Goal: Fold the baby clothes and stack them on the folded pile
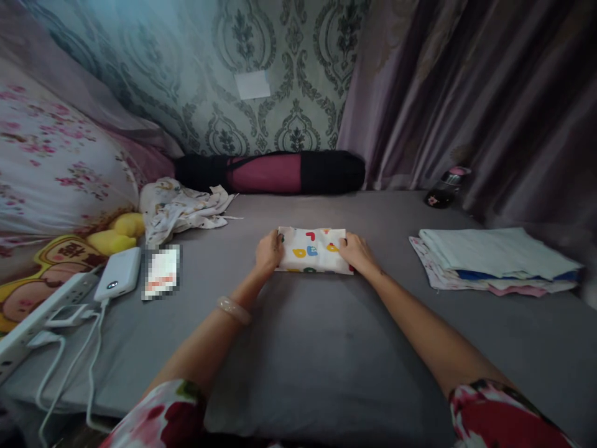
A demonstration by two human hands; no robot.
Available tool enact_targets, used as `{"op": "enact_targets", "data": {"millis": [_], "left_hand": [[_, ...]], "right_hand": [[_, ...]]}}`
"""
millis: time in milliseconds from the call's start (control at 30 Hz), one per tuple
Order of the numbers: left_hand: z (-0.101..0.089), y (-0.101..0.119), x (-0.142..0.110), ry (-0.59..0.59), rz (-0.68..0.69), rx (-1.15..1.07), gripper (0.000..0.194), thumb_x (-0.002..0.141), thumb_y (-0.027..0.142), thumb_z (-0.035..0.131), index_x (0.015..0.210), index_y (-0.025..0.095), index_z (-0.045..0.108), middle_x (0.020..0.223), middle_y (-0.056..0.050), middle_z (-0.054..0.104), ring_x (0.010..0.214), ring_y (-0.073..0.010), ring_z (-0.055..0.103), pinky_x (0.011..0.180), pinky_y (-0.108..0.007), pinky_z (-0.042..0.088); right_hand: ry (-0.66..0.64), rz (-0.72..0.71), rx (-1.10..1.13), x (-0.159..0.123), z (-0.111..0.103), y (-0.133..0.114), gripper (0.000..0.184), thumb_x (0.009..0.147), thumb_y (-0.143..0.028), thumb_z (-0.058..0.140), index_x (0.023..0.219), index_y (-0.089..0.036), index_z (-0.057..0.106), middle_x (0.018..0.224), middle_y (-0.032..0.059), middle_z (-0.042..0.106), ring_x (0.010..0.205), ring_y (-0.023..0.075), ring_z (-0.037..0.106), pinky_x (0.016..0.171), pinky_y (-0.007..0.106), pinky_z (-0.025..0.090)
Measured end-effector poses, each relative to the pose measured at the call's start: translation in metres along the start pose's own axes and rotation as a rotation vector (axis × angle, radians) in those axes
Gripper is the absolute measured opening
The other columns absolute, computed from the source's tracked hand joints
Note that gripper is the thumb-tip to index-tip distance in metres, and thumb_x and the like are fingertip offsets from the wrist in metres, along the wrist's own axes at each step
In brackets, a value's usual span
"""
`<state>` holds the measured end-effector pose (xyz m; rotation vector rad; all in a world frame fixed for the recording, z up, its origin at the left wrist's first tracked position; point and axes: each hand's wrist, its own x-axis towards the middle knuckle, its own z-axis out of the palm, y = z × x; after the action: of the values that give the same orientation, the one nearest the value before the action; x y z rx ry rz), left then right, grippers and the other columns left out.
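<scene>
A white folded cloth (313,250) printed with coloured, letter-like shapes lies in front of me on the grey sheet (321,348). Its outline is a neat, wide rectangle. My left hand (269,252) is closed on its left end. At the opposite end, my right hand (357,250) grips the right edge, thumb side toward the print. Some fingertips of both hands are hidden behind or under the cloth.
On the right is a stack of folded cloths (489,252), with a dark bottle (443,186) behind. A black and pink roll bag (265,173) lies along the wall. To the left are a crumpled cloth (181,208), a white power bank (119,274), and a power strip (51,317) with cables.
</scene>
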<state>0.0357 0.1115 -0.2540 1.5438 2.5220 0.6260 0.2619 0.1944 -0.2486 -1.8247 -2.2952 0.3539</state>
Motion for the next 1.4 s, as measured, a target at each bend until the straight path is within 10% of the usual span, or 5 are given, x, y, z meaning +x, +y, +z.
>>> {"op": "enact_targets", "data": {"millis": [1400], "left_hand": [[0.027, 0.012, 0.025, 0.009, -0.123, 0.226, 0.037, 0.098, 0.036, 0.029, 0.112, 0.012, 0.055, 0.103, -0.019, 0.068, 0.097, -0.0310, 0.067, 0.078, -0.039, 0.050]], "right_hand": [[0.131, 0.160, -0.032, 0.021, 0.021, -0.011, 0.034, 0.094, -0.026, 0.039, 0.115, -0.005, 0.056, 0.101, 0.0230, 0.068, 0.098, 0.0302, 0.066, 0.083, 0.038, 0.047]]}}
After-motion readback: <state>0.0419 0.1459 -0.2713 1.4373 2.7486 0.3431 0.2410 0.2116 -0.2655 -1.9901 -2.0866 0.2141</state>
